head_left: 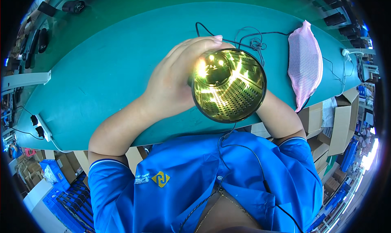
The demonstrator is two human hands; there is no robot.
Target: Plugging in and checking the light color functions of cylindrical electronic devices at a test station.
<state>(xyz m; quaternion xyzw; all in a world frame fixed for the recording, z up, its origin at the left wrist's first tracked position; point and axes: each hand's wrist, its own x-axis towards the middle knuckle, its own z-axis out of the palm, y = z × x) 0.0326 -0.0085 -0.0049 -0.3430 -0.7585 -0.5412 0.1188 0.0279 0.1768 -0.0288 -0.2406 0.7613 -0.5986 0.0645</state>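
Note:
A round, hollow cylinder [228, 98] with a black rim is held up above the near part of the bench, its mouth facing me. Inside it is shiny and gold-coloured, with rows of small holes and a darker round opening deeper in. My left hand [175, 76] wraps around its left side, fingers bent over the far edge. My right forearm [281, 115] reaches in behind the cylinder from the right, and the cylinder hides most of that hand and its fingers.
A green mat [102, 78] covers the bench. Thin black cable [256, 41] lies coiled beyond the cylinder. To the right sits a pink mesh pouch [305, 64]. A white power strip [44, 128] is at the left edge. Open cardboard boxes [344, 123] stand below the bench at right.

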